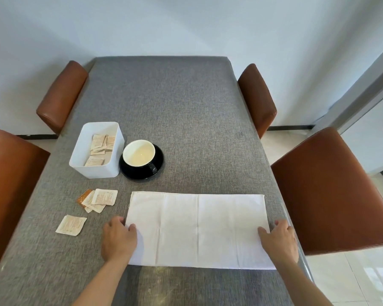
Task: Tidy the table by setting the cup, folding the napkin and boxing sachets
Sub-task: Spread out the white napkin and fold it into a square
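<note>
A white napkin [197, 228] lies flat as a wide rectangle near the table's front edge. My left hand [118, 238] rests on its left edge, fingers curled over the cloth. At the napkin's right edge sits my right hand [279, 239], also touching the fabric. A cup with a cream inside [139, 153] stands on a black saucer [159, 166], beside a white box [91, 166] holding several sachets [100, 144]. Loose sachets [97, 199] lie in front of the box, and one more sachet [71, 224] lies nearer to me.
The table [186, 118] has a grey cloth cover. Brown padded chairs stand at the left [9, 184] and right [332, 195], with two more chairs [61, 96] [257, 96] further back. A white wall lies behind.
</note>
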